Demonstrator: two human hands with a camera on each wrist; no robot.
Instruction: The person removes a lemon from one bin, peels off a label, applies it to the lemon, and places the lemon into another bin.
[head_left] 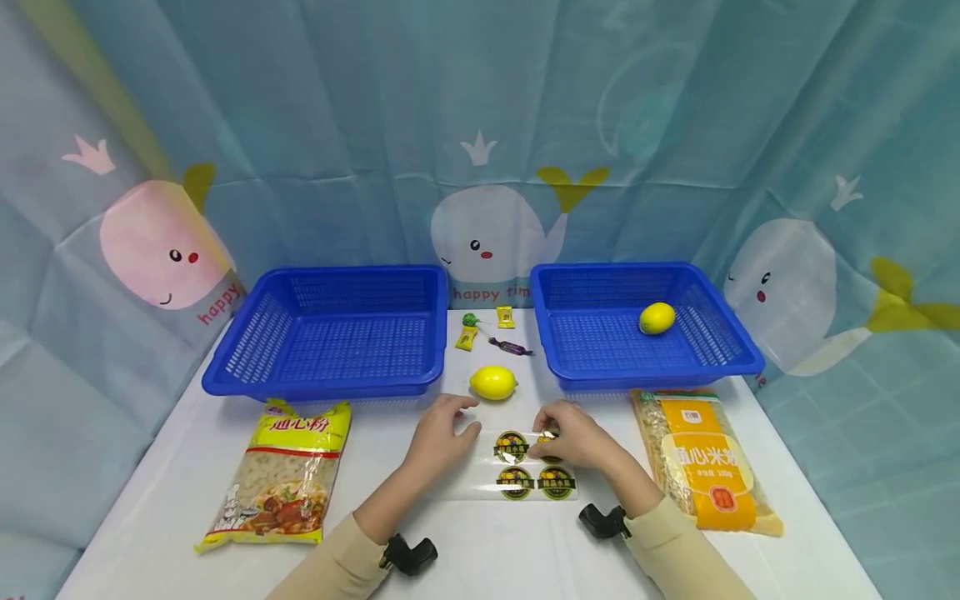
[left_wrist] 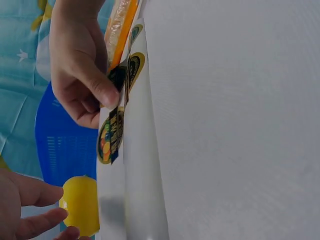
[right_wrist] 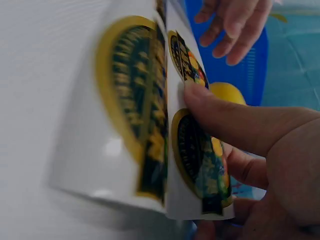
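A glossy sheet of round fruit stickers (head_left: 480,479) lies at the middle front, its right part lifted and bent. My right hand (head_left: 573,437) pinches its upper right part, thumb in front and fingers behind; the right wrist view shows the thumb beside a dark green, gold-rimmed sticker (right_wrist: 192,150). Relaxed and holding nothing, my left hand (head_left: 441,437) hovers at the sheet's upper left. Just beyond the sheet sits a yellow lemon (head_left: 493,382), close to the left fingertips in the left wrist view. Whether the left thumb touches the sheet cannot be told.
Two blue baskets (head_left: 360,390) stand at the back; the right basket (head_left: 652,377) holds another lemon (head_left: 657,318). Between them lie several wrapped candies (head_left: 512,347). A macaroni bag (head_left: 277,479) lies left, an orange-labelled pasta bag (head_left: 705,462) right. A whale-print curtain (head_left: 337,125) hangs behind.
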